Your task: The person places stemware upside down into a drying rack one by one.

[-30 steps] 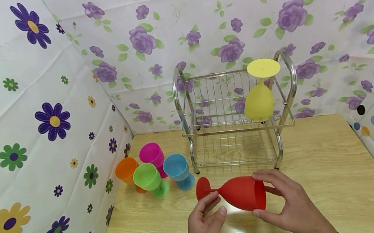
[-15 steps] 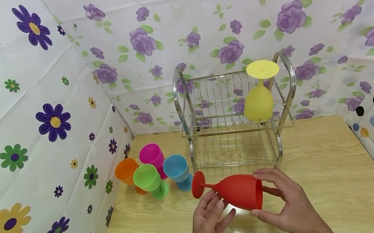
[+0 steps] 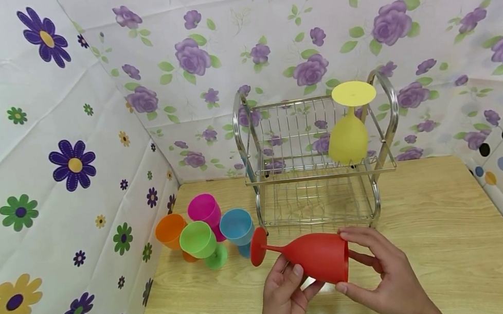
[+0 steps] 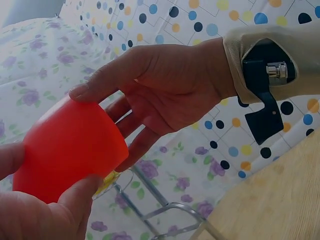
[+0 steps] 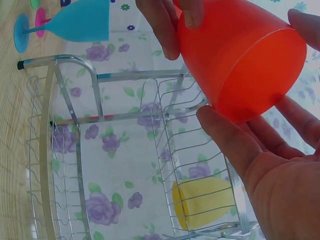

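Note:
A red plastic goblet (image 3: pixel 320 257) lies sideways in the air above the table, its foot to the left and its mouth to the right. My left hand (image 3: pixel 282 298) holds the bowl near the stem, thumb in front and fingers underneath. At the rim end, my right hand (image 3: pixel 392 276) grips the bowl between thumb and fingers. In the right wrist view, the mouth of the red goblet (image 5: pixel 267 75) faces the right palm. Both hands also show around the bowl (image 4: pixel 70 150) in the left wrist view, where the foot is out of sight.
Behind the hands stands a two-tier metal dish rack (image 3: pixel 311 176), with a yellow goblet (image 3: pixel 348 138) upside down on its upper tier. Orange (image 3: pixel 170 231), pink (image 3: pixel 205 211), green (image 3: pixel 198 240) and blue (image 3: pixel 237 226) goblets stand upright on the wooden table (image 3: pixel 445 218) at left.
My left hand has shifted from the stem to the bowl, its thumb now against it. The goblet has moved slightly left and its foot has risen. My right hand keeps its hold at the rim.

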A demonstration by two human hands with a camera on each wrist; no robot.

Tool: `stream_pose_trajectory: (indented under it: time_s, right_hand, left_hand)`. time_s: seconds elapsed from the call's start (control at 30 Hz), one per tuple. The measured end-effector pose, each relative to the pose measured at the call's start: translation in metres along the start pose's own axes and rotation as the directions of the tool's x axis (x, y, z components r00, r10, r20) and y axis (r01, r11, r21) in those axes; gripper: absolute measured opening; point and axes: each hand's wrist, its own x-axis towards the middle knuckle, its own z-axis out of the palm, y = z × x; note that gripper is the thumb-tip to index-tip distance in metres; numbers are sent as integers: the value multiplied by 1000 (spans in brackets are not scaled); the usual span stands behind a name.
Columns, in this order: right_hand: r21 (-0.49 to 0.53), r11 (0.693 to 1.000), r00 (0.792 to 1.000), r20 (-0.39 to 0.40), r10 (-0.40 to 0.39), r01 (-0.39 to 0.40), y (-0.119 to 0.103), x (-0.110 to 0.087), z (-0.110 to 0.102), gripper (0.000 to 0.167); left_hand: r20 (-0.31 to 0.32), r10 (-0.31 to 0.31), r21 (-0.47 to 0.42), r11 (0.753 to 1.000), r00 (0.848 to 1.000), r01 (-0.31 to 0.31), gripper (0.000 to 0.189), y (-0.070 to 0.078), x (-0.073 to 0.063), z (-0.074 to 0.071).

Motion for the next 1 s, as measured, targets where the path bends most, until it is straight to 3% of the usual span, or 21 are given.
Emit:
stream_pose_trajectory:
  time_s: [0.23, 0.47, 0.77, 0.87, 1.0]
  right_hand:
    - [46, 999, 1000, 3, -20, 20, 1, 1, 1, 90]
    - [83, 995, 998, 26, -63, 60, 7, 3, -2, 91]
    - [40, 998, 998, 20, -58, 57, 12, 7, -11, 80]
    - [-35, 999, 1000, -10, -7, 6, 15, 7, -14, 74]
    - [-149, 980, 990, -68, 126, -135, 24, 7, -17, 63]
  left_hand:
    - [2, 12, -17, 1000, 1000, -12, 55, -1, 2, -1]
    - [36, 63, 29, 998, 997, -64, 51, 4, 4, -2]
    - [18, 119, 103, 987, 993, -120, 52, 17, 8, -4]
    - [9, 154, 147, 977, 988, -154, 52, 23, 9, -2]
    - [20, 198, 223, 955, 980, -198, 55, 32, 10, 0]
